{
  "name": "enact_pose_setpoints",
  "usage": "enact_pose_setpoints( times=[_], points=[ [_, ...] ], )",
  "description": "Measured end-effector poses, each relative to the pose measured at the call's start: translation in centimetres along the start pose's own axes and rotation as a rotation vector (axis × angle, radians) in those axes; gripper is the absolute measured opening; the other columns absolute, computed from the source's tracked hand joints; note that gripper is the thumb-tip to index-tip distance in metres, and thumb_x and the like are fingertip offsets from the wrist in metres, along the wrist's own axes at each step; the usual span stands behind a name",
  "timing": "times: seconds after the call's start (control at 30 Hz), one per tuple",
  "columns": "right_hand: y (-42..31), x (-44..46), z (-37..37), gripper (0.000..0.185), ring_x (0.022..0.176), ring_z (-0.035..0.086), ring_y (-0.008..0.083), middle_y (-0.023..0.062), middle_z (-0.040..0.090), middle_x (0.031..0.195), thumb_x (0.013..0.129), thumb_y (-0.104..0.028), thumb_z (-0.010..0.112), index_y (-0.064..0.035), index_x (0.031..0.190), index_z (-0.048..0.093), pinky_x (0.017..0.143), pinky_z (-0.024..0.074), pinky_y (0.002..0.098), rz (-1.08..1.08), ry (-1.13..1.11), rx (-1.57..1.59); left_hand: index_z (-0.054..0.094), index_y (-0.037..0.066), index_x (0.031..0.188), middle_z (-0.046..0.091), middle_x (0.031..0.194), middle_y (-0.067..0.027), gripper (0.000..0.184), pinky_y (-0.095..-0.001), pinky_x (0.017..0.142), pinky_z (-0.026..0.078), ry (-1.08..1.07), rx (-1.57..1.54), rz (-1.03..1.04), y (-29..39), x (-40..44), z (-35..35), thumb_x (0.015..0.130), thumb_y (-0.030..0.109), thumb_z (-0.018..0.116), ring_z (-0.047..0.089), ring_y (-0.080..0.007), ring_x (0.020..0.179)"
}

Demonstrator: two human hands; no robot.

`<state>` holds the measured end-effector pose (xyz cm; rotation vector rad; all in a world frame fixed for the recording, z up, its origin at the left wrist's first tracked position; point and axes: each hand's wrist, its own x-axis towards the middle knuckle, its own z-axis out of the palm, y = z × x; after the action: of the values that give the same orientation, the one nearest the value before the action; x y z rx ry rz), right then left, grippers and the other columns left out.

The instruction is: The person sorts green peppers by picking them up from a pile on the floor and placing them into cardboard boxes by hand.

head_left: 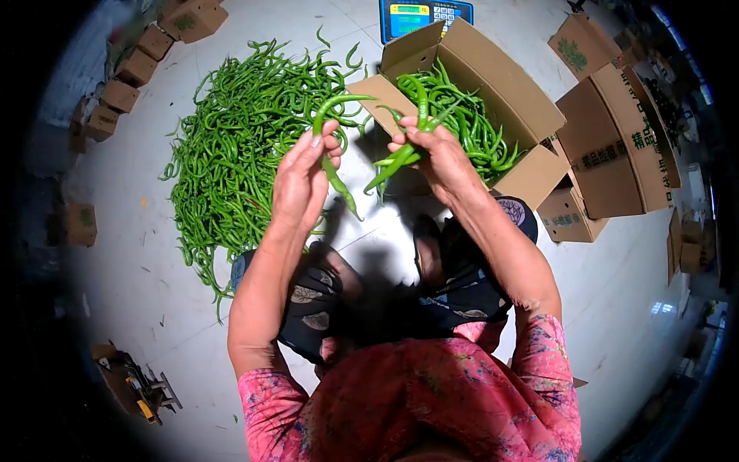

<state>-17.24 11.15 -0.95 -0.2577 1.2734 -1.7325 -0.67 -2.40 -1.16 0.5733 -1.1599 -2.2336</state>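
Observation:
Between the pepper pile and the open box, both my hands are raised in front of me. My left hand [304, 173] is closed around green chili peppers [339, 189]; one curves out above the fingers and another hangs below. Several more green chili peppers [400, 159] are gripped in my right hand [439, 154], sticking out at different angles. On the floor to the left spreads a large heap of green chili peppers [239, 146]. An open cardboard box [493, 73] at the right holds many peppers, just beyond my right hand.
A blue digital scale [426, 19] stands behind the box. More cardboard boxes [604, 146] are at the right, and a row of small cartons [137, 68] lines the upper left. A dark tool-like object [142, 385] lies at the lower left.

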Motion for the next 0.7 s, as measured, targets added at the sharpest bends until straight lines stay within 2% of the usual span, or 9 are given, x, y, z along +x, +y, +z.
enact_pose_setpoints(
  times=[0.07, 0.2, 0.3, 0.37, 0.43, 0.47, 0.5, 0.6, 0.7],
  points=[
    [-0.8, -0.6, -0.4, 0.029, 0.09, 0.063, 0.0237, 0.0144, 0.059, 0.097, 0.094, -0.006, 0.048, 0.0022, 0.122, 0.047, 0.082, 0.053, 0.0351, 0.025, 0.035, 0.029, 0.045, -0.006, 0.131, 0.059, 0.099, -0.0087, 0.043, -0.0286, 0.084, 0.045, -0.09, -0.076, -0.003, 0.3, 0.3, -1.0, 0.096, 0.016, 0.051, 0.055, -0.0164, 0.093],
    [-1.4, -1.3, -1.2, 0.026, 0.085, 0.063, 0.0236, 0.0151, 0.059, 0.096, 0.093, -0.005, 0.047, 0.0022, 0.118, 0.048, 0.08, 0.0538, 0.0356, -0.009, 0.038, 0.031, 0.045, -0.004, 0.129, 0.061, 0.114, -0.0166, 0.039, -0.0314, 0.092, 0.046, 0.018, -0.012, -0.031, 0.7, -0.1, -0.5, 0.096, 0.014, 0.051, 0.059, -0.0229, 0.105],
    [-1.2, -1.3, -1.7, 0.029, 0.083, 0.062, 0.0196, 0.0115, 0.06, 0.088, 0.088, -0.005, 0.052, 0.0023, 0.116, 0.049, 0.079, 0.0507, 0.0316, -0.068, -0.075, -0.186, 0.049, -0.003, 0.124, 0.063, 0.109, -0.0143, 0.033, -0.0312, 0.091, 0.047, 0.143, 0.338, 0.047, 0.4, 0.4, -1.1, 0.095, 0.012, 0.051, 0.059, -0.0224, 0.105],
    [-0.1, -1.9, -1.5, 0.034, 0.082, 0.061, 0.0171, 0.0094, 0.06, 0.084, 0.087, -0.007, 0.056, 0.0029, 0.119, 0.048, 0.078, 0.0488, 0.0298, -0.068, -0.251, -0.314, 0.058, 0.001, 0.116, 0.063, 0.097, -0.0025, 0.026, -0.0215, 0.069, 0.043, 0.216, 0.57, 0.099, 0.1, 1.1, -2.0, 0.094, 0.014, 0.056, 0.056, -0.0083, 0.082],
    [0.7, -2.7, -1.0, 0.037, 0.082, 0.058, 0.0152, 0.0069, 0.058, 0.09, 0.085, -0.007, 0.058, 0.0031, 0.12, 0.048, 0.077, 0.0476, 0.0283, -0.081, -0.35, -0.382, 0.059, 0.002, 0.115, 0.06, 0.089, 0.002, 0.025, -0.0196, 0.059, 0.035, 0.254, 0.473, 0.105, 0.2, 1.9, -2.7, 0.092, 0.013, 0.059, 0.048, -0.0041, 0.071],
    [0.8, -3.0, -0.8, 0.038, 0.083, 0.058, 0.015, 0.0067, 0.057, 0.092, 0.085, -0.007, 0.058, 0.0028, 0.12, 0.048, 0.078, 0.0474, 0.0285, -0.07, -0.39, -0.358, 0.059, 0.003, 0.116, 0.057, 0.084, 0.0037, 0.026, -0.0187, 0.057, 0.034, 0.343, 0.417, 0.097, 0.2, 2.4, -2.7, 0.091, 0.011, 0.061, 0.047, -0.0036, 0.069],
    [0.9, -3.2, -0.7, 0.038, 0.085, 0.058, 0.0149, 0.0064, 0.056, 0.094, 0.085, -0.007, 0.058, 0.0026, 0.12, 0.048, 0.079, 0.0472, 0.0287, -0.057, -0.43, -0.333, 0.06, 0.003, 0.116, 0.057, 0.084, 0.0046, 0.026, -0.0179, 0.056, 0.035, 0.273, 0.396, 0.107, 0.6, 2.8, -3.8, 0.091, 0.011, 0.062, 0.046, -0.0033, 0.067],
    [-0.4, -4.5, -0.3, 0.041, 0.092, 0.057, 0.015, 0.0081, 0.056, 0.102, 0.086, -0.008, 0.058, 0.0033, 0.124, 0.045, 0.084, 0.0463, 0.03, -0.03, -0.476, -0.313, 0.061, 0.004, 0.116, 0.058, 0.082, 0.0048, 0.027, -0.0183, 0.055, 0.036, 0.305, 0.475, 0.132, 1.9, 4.0, -2.7, 0.09, 0.01, 0.063, 0.047, -0.0029, 0.066],
    [-1.2, -4.8, -0.6, 0.041, 0.094, 0.059, 0.0162, 0.0092, 0.058, 0.103, 0.088, -0.007, 0.058, 0.0021, 0.126, 0.046, 0.085, 0.0466, 0.0307, 0.067, -0.598, -0.235, 0.059, 0.003, 0.115, 0.059, 0.084, 0.0042, 0.026, -0.0178, 0.057, 0.041, 0.226, 0.331, 0.08, 2.7, 5.4, -0.6, 0.091, 0.012, 0.063, 0.047, -0.0023, 0.065]
  ],
)
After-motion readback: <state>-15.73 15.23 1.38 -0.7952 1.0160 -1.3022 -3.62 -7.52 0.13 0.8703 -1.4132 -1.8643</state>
